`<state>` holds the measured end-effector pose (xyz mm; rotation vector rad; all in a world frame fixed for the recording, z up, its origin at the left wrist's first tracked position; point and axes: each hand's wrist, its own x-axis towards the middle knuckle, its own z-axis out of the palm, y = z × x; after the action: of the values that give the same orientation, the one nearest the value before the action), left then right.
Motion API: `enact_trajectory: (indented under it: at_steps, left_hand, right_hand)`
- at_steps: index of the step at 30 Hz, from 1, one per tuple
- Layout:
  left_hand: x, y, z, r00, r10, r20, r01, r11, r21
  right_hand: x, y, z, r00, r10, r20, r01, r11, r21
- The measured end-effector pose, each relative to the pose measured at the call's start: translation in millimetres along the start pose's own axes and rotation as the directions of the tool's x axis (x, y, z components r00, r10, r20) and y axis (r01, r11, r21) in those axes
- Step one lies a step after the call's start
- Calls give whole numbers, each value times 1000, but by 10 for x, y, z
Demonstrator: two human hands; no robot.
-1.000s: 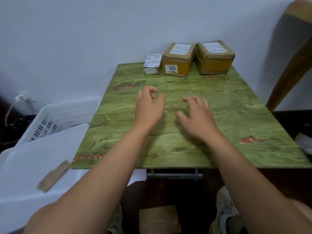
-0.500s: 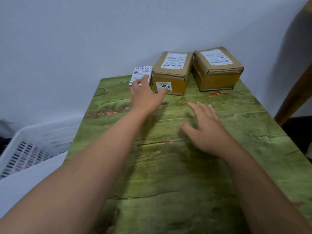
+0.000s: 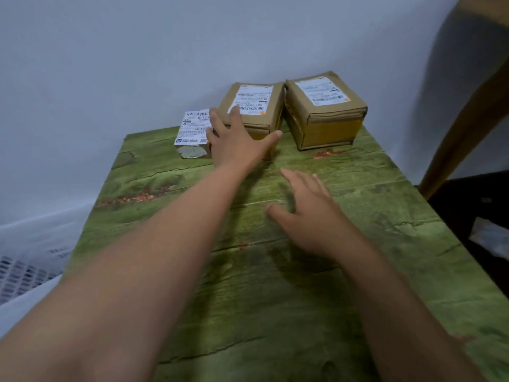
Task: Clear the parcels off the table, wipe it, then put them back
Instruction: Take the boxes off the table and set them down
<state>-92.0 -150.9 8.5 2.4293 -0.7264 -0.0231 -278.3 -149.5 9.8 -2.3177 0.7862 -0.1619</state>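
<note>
Matt brown cardboard parcels [image 3: 325,111] – paper labels – on a green wood-grain table [image 3: 275,299].

Dim, soft indoor light, and we get a slightly blurry wide-angle view.

We see faint shadows under both hands on the green table [image 3: 316,312], the forearms smeared near the bottom edge, the wall [image 3: 137,64] evenly grey, and straight lines bowing toward the corners.

Green table [image 3: 303,312] w/ 3 parcels at far edge: small [image 3: 192,133], middle [image 3: 254,110], right [image 3: 325,108].

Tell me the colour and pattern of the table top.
The table top is green with a wood-grain print and a few reddish patches, seen in the head view.
</note>
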Motion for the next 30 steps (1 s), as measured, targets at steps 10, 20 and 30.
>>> enact_trajectory:
  at_steps: [10,20,30]
  left_hand:
    - [6,61,4,1000,-9,-18,9,1000,8]
    - [-15,23,-79,996,-19,-91,12,997,-73]
    - [-346,-14,-419,985,-84,-153,24,934,-357]
  right_hand:
    - [-8,-23,13,1000,-10,29,10,1000,4]
    - [-52,-23,26,1000,-27,15,27,999,26]
    - [-174,-51,30,999,-42,-6,42,998,43]
